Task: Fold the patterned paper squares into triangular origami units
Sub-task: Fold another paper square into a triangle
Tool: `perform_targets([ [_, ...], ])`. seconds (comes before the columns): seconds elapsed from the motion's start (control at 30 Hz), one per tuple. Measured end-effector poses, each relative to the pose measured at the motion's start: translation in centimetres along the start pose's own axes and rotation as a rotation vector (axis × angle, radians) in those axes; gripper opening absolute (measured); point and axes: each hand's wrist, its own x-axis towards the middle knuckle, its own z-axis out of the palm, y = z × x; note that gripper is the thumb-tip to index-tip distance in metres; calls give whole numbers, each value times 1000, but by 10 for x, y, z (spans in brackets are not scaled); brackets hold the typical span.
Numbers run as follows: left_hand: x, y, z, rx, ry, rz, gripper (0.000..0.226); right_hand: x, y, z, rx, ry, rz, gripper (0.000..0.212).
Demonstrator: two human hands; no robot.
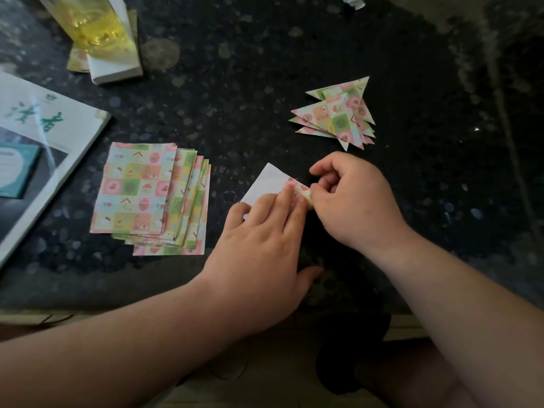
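Observation:
A paper square (266, 182) lies white side up on the dark counter, one patterned corner turned over. My left hand (265, 231) rests flat on it, straight fingers pressing the paper down. My right hand (350, 198) pinches the turned-over patterned corner between thumb and fingers. To the left lies a fanned stack of patterned paper squares (147, 195). Behind my hands sits a pile of folded triangular units (338, 116).
A book (44, 136) in clear wrap lies at the left edge. A glass of yellow liquid (88, 22) stands on a white box (114, 66) at the back left. A crumpled white scrap (354, 0) lies at the far back. The counter's front edge runs below my wrists.

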Motion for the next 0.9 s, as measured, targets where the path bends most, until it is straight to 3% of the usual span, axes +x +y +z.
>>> perform_targets([
  [0.9,2,3,-3,47,-29,2,95,0,-3,0,-21,-4,22,17],
])
